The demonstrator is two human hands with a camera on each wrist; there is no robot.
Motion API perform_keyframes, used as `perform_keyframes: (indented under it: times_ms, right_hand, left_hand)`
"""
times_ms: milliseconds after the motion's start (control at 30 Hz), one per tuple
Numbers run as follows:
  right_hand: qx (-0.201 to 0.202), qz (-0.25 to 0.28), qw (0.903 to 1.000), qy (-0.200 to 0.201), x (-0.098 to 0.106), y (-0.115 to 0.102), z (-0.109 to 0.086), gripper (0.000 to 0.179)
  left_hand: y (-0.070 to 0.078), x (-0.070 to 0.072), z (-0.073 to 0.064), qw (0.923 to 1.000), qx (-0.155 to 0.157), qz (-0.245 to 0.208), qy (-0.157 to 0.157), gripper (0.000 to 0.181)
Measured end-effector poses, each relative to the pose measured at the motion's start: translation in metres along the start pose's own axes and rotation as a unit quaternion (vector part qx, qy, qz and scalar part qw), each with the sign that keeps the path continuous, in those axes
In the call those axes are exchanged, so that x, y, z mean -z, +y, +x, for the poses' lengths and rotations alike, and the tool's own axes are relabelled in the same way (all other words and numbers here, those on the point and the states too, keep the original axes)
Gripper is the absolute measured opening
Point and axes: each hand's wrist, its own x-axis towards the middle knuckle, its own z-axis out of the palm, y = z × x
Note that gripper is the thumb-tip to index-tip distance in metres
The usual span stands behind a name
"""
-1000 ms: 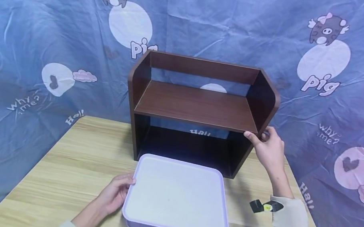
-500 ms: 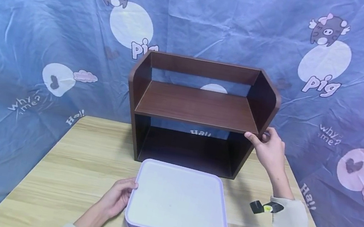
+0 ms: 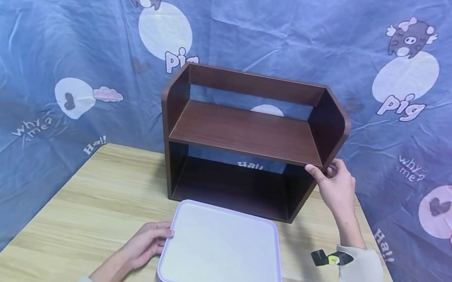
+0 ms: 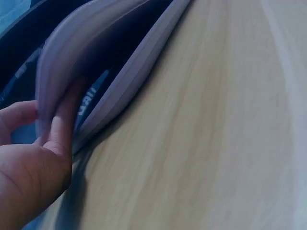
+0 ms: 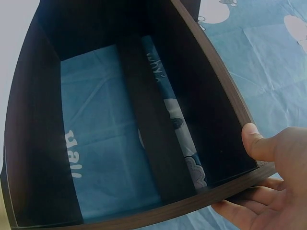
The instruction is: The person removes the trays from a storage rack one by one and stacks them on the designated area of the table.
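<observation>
My left hand [image 3: 149,243] grips the left edge of a lilac-rimmed white tray [image 3: 226,254] on the table. In the left wrist view, the thumb is outside the raised upper tray rim [image 4: 50,57], and other fingers reach under it. A second lilac rim [image 4: 139,67] lies below on the tabletop, with a dark gap between the two. Behind stands a dark brown two-tier desk shelf [image 3: 250,132]. My right hand [image 3: 337,188] holds its right side panel, thumb on the front edge of the middle board [image 5: 177,211] and fingers curled around the outside.
The light wooden table [image 3: 110,181] runs back to a blue curtain [image 3: 246,23] printed with pigs, which also hangs along both sides. Both tiers of the shelf have openings at the back. A black strap device [image 3: 330,258] is on the right sleeve.
The upper tray has come down, its far edge moving nearer and the gap at its front narrowing. My left hand shifted slightly right with it. The right hand stays on the shelf.
</observation>
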Motion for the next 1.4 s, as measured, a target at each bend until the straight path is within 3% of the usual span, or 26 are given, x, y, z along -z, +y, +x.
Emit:
perform_keyframes:
  times_ms: [133,233,367,500,567,600,667,1033,1233,1400]
  right_hand:
    - [0.0,-0.001,1.0,0.001,0.001,0.0,0.0,0.07]
    - [-0.001,-0.001,1.0,0.0,0.0,0.001,0.0,0.07]
    - [-0.001,0.0,1.0,-0.001,0.0,0.001,0.0,0.071]
    - [-0.002,0.0,1.0,0.0,0.0,0.001,0.0,0.071]
    - [-0.002,0.0,1.0,0.0,-0.001,0.001,0.0,0.071]
    - [-0.002,0.0,1.0,-0.001,-0.001,0.001,0.0,0.071]
    - [-0.003,0.001,1.0,-0.001,-0.001,0.001,0.0,0.071]
    - [-0.007,0.003,1.0,-0.001,0.001,0.004,0.001,0.073]
    - [0.014,-0.018,0.9997,0.005,0.001,0.006,-0.002,0.072]
    - [0.058,-0.047,0.9967,0.034,0.003,0.01,-0.012,0.048]
  left_hand:
    - [0.005,-0.002,-0.002,0.9949,-0.004,0.095,0.032,0.06]
    - [0.01,-0.008,-0.003,0.9819,-0.008,0.176,0.07,0.056]
    - [0.015,-0.015,-0.005,0.9568,-0.026,0.265,0.118,0.045]
    - [0.018,-0.02,-0.006,0.9181,-0.056,0.357,0.163,0.029]
    - [0.017,-0.021,-0.006,0.9031,-0.065,0.386,0.176,0.023]
    - [0.016,-0.021,-0.005,0.8993,-0.068,0.393,0.179,0.021]
    - [0.015,-0.021,-0.005,0.8984,-0.073,0.395,0.178,0.02]
    - [0.016,-0.019,-0.002,0.9158,-0.07,0.367,0.148,0.017]
    - [0.023,-0.016,0.003,0.9079,-0.076,0.382,0.156,0.007]
    - [0.038,-0.007,0.011,0.8991,-0.1,0.389,0.173,0.004]
